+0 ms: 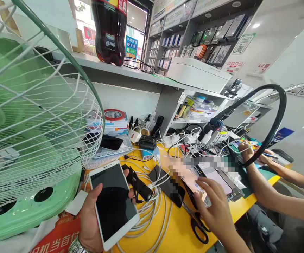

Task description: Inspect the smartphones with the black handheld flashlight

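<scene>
My left hand is wrapped around a large white smartphone with a dark screen; its fingertips show past the phone's right edge. Right beside those fingertips is a black flashlight with a strap. My right hand reaches over the table with fingers apart, its fingertips at a phone with a lit pinkish screen. Whether they press on it I cannot tell. Between the hands lie a dark phone and coiled white cables. Black-handled scissors sit below my right hand.
A green fan fills the left side. Another person's forearms rest at the table's right, by a black curved lamp arm. A cola bottle stands on the shelf above. Electronics and cables crowd the back of the yellow table.
</scene>
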The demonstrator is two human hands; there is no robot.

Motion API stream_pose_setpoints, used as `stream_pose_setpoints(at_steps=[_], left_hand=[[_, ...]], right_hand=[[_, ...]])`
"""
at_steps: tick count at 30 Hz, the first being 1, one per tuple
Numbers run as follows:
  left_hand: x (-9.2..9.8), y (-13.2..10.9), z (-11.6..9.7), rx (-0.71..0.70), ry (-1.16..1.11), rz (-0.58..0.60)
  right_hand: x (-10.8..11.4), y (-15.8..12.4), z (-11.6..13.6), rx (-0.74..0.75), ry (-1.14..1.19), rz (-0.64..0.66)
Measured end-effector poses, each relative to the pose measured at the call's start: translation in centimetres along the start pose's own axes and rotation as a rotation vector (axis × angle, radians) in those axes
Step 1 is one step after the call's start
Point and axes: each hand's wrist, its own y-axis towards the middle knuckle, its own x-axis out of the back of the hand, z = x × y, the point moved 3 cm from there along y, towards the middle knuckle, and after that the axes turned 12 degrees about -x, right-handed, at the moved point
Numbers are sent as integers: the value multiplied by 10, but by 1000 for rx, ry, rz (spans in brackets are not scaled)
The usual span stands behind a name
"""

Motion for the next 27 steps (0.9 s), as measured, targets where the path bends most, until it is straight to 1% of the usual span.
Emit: stream_pose_setpoints(at_steps=[3,5,7,9,12,14,16,17,19,23,25,27], left_hand=[[-6,-4,1,31,-18,64],[-8,-5,1,46,-36,119],[-4,-5,1,73,-40,172],[4,-3,-1,86,-34,188],[22,0,-4,86,-21,161],[34,3,-7,55,-28,114],[40,5,-10,13,-42,78],[41,6,-10,5,-45,74],[35,5,-9,31,-41,91],[11,0,-7,104,-80,125],[1,-1,-6,114,-90,115],[-5,0,-6,104,-69,60]], right_hand=[[-18,6,58,45,166,165],[-29,13,91,66,285,270],[-39,20,117,83,413,333],[-47,28,134,96,527,352],[-55,37,147,115,656,310],[-59,41,151,119,717,265],[-63,42,154,114,769,244],[-66,42,154,101,795,246],[-73,42,157,40,871,265],[-85,49,166,-168,1132,336],[-85,62,174,-242,1258,360],[-80,81,180,-280,1341,295]])
